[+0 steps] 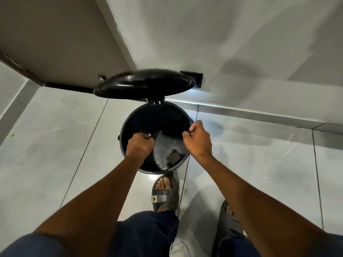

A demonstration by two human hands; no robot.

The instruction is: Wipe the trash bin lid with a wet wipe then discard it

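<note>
- While a sandalled foot (165,190) presses at the base of the bin (130,127), the lid (144,83) stands raised on its hinge above the open mouth, near the wall.
- Both hands hang over the opening: the left hand (140,145) is curled shut, the right hand (198,140) likewise fisted; what either grip holds is hidden.
- No wet wipe is plainly visible; a pale sheen and a small dark rectangle (174,157) lie inside the bin.
- Judgement: this looks like the discard step, or handling at the rim.
- Next calls for opening the fingers over the mouth, then easing off the pedal.
- No brand is legible; only a small emblem (154,199) on the sandal strap.
</note>
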